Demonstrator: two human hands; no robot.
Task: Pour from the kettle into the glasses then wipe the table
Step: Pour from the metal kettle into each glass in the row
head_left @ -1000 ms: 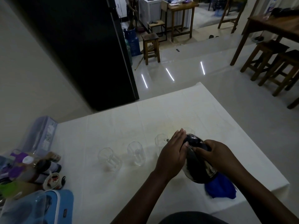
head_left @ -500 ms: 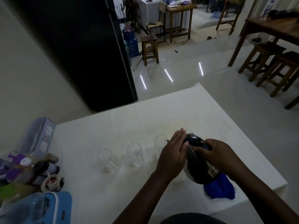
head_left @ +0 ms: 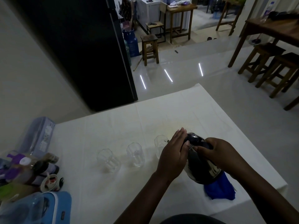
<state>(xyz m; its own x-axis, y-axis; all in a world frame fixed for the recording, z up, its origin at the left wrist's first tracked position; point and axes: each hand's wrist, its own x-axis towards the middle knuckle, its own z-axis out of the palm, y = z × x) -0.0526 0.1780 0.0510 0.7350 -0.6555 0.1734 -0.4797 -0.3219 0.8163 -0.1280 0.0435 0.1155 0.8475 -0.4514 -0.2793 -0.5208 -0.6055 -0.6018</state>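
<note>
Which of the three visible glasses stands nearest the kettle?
The rightmost glass, partly hidden behind the left hand beside the tilted kettle; the middle glass and leftmost glass stand farther left.

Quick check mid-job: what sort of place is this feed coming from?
Most likely a home kitchen and dining area: a tall dark fridge stands behind the white-covered table with the kettle and glasses, and a wooden dining table with stools sits beyond.
</note>
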